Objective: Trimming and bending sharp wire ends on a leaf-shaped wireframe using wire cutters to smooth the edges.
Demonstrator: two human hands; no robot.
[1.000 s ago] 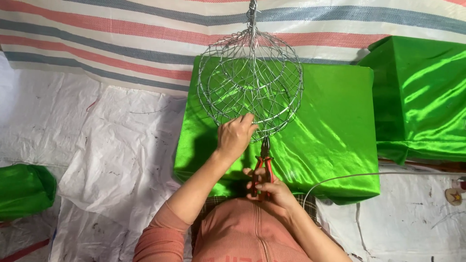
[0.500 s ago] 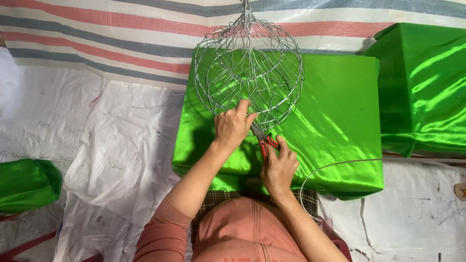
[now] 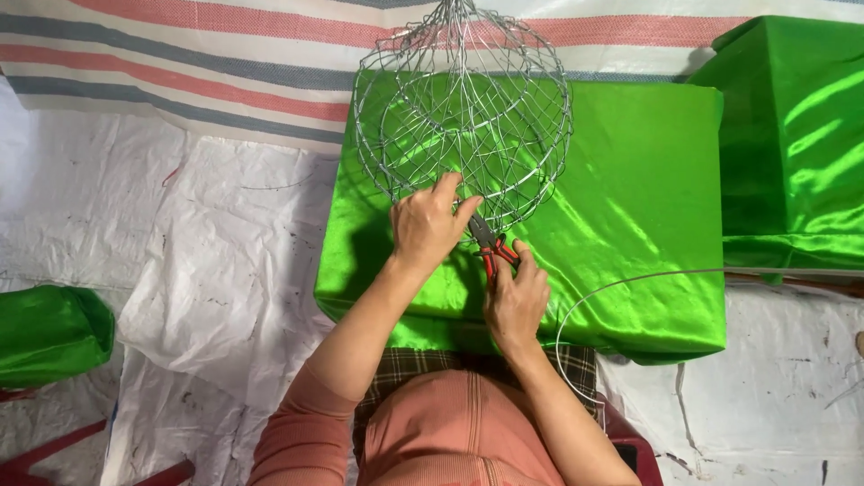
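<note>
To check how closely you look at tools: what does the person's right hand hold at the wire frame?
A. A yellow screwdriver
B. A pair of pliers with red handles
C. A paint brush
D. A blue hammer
B: the right hand closes around red-handled pliers whose tip meets the wire frame, which the left hand steadies.

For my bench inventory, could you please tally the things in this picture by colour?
Green satin-covered blocks: 3
Silver wire sphere frame: 1
Loose silver wire: 1
Red-handled pliers: 1, in the right hand; left hand on the frame
Total: 6
</note>
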